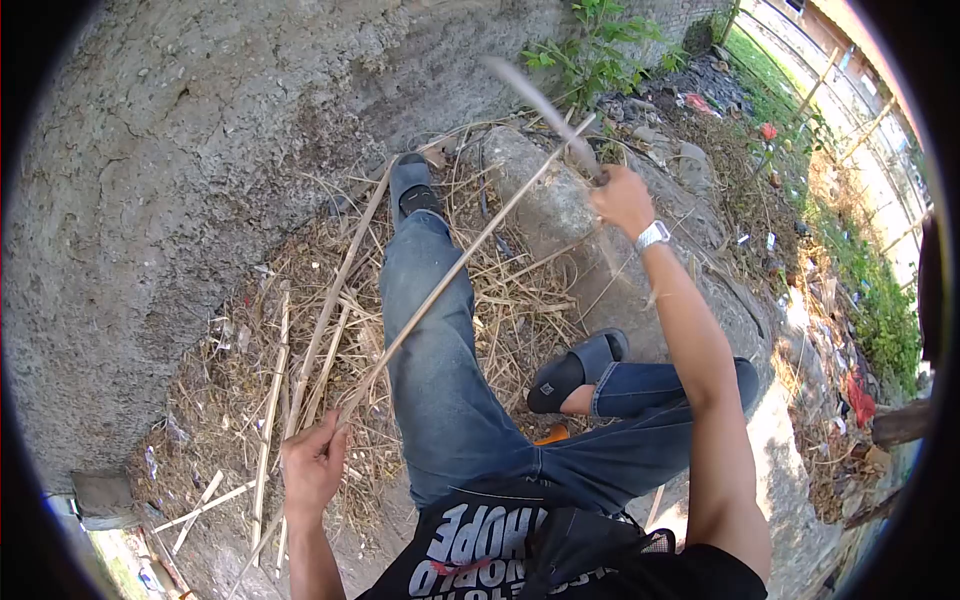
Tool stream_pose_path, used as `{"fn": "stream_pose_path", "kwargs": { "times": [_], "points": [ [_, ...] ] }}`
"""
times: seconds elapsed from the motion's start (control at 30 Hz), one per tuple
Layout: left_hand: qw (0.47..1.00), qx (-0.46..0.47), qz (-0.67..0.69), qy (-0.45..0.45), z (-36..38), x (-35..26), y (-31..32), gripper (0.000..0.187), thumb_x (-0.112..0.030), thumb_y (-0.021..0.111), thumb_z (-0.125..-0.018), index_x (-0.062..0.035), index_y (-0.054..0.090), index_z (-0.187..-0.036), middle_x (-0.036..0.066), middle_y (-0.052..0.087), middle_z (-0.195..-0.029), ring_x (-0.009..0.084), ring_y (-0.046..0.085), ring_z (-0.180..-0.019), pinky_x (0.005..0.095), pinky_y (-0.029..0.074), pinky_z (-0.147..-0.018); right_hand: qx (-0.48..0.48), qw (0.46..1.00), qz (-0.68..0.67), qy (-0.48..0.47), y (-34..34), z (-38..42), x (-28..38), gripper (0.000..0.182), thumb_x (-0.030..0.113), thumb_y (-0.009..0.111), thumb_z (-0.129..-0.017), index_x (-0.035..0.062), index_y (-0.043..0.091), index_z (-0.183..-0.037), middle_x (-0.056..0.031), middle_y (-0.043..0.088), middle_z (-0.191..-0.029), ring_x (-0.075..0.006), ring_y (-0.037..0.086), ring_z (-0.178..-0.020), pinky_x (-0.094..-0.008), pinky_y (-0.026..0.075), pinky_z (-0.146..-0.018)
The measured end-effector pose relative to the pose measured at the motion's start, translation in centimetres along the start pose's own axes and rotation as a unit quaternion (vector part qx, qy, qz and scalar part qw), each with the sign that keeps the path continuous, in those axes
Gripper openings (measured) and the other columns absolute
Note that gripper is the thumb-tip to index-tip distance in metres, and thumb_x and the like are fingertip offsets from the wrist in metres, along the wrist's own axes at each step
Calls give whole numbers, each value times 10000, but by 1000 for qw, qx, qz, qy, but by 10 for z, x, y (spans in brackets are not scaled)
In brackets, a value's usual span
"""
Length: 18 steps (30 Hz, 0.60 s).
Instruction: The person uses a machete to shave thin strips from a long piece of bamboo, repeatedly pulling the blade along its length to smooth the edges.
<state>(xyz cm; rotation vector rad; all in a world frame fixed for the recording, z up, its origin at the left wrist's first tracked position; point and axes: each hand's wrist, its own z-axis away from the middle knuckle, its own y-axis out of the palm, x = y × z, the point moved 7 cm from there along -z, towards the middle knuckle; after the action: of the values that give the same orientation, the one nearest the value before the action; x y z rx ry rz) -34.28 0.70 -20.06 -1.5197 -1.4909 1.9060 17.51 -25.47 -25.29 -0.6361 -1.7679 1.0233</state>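
The left hand (312, 468) is curled closed, thumb against the bent fingers, around the near end of a long thin stick (462, 262); its forearm rises almost straight from the lower edge of the view. The right hand (622, 207) is closed in a fist on the handle of a long blade (538, 100), which is blurred and slants up and away to the left. That arm reaches well forward, bent at the elbow, its forearm angling up and inward, with a pale watch (653, 235) on the wrist. The stick runs diagonally between the two hands, passing over the outstretched left leg (430, 330); its far end overlaps the blade in view, though whether they touch cannot be told. Beyond, split strips (268, 425) lie on littered ground beside the left leg, a large rock (545, 190) sits below the far end, and a rough wall (190, 190) rises at left.
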Motion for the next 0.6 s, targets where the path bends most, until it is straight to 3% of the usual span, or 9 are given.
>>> {"fn": "stream_pose_path", "kwargs": {
  "times": [0.03, 0.07, 0.13, 0.17, 0.37, 0.43, 0.47, 0.53, 0.6],
  "points": [
    [1000, -8, 5, 1, 9, 5, -6, 284, -54, 731, -958, 62, 744, -1217, 153, 711, -727, 139, 619, -577, 318, 464, -538, -108, 992, -28, 63, 7, -46, -79, 313, 236, 645, -799, -53, 724, -887, -272, 729, -796, -410, 745, -727, -486, 587, -709],
    [999, -13, 11, -28, 15, 12, -11, 283, -57, 735, -956, 60, 745, -1214, 157, 714, -721, 143, 625, -567, 325, 471, -535, -20, 983, -16, 181, 30, -90, -161, 329, 252, 602, -863, -48, 697, -772, -244, 714, -712, -361, 714, -595, -496, 552, -574],
    [999, -29, 14, -32, 16, 12, -22, 283, -67, 747, -949, 56, 750, -1205, 149, 698, -684, 127, 614, -537, 319, 456, -514, 37, 911, -301, 279, 46, -86, -221, 290, 209, 552, -930, 50, 617, -696, -121, 563, -545, -257, 521, -401, -428, 394, -375],
    [999, -37, 14, -29, 14, 13, -26, 283, -67, 747, -949, 56, 750, -1205, 149, 698, -684, 127, 614, -537, 319, 456, -514, -44, 868, -402, 287, 46, -70, -233, 234, 167, 548, -918, 51, 626, -731, -84, 528, -545, -238, 499, -402, -387, 408, -389],
    [996, -44, 58, -55, -8, 47, -13, 303, -76, 755, -956, 28, 751, -1240, 78, 610, -621, 94, 483, -520, 289, 362, -487, 40, 796, -516, 315, 57, 23, -182, 211, 126, 594, -898, 119, 528, -698, 11, 481, -563, -122, 463, -434, -306, 425, -428],
    [987, -140, -49, 62, -28, 30, -40, 282, -92, 739, -988, 49, 748, -1232, 4, 641, -688, 51, 478, -567, 256, 316, -486, 99, 648, -675, 340, 79, 31, -160, 252, 107, 605, -911, 152, 472, -701, 55, 457, -571, -75, 430, -442, -253, 400, -441],
    [968, -219, -83, 89, -38, 37, -59, 301, -118, 741, -995, 38, 740, -1253, -5, 652, -716, 45, 466, -567, 251, 299, -480, 93, 644, -680, 337, 86, 31, -154, 252, 107, 605, -911, 152, 472, -701, 55, 457, -571, -75, 430, -442, -253, 400, -441],
    [912, -369, -132, 120, -54, 45, -110, 332, -190, 738, -1008, -8, 731, -1286, -30, 655, -750, 45, 451, -576, 236, 274, -481, 132, 420, -838, 322, 130, 36, -143, 270, 102, 590, -939, 163, 451, -716, 67, 443, -572, -61, 409, -444, -225, 378, -438],
    [842, -513, -111, 127, -64, 18, -167, 356, -257, 746, -1011, -29, 729, -1284, -33, 665, -777, 55, 476, -603, 228, 313, -499, 101, 438, -822, 351, 158, 53, -130, 268, 97, 584, -943, 161, 463, -712, 65, 437, -574, -57, 413, -460, -218, 383, -453]
  ]
}}
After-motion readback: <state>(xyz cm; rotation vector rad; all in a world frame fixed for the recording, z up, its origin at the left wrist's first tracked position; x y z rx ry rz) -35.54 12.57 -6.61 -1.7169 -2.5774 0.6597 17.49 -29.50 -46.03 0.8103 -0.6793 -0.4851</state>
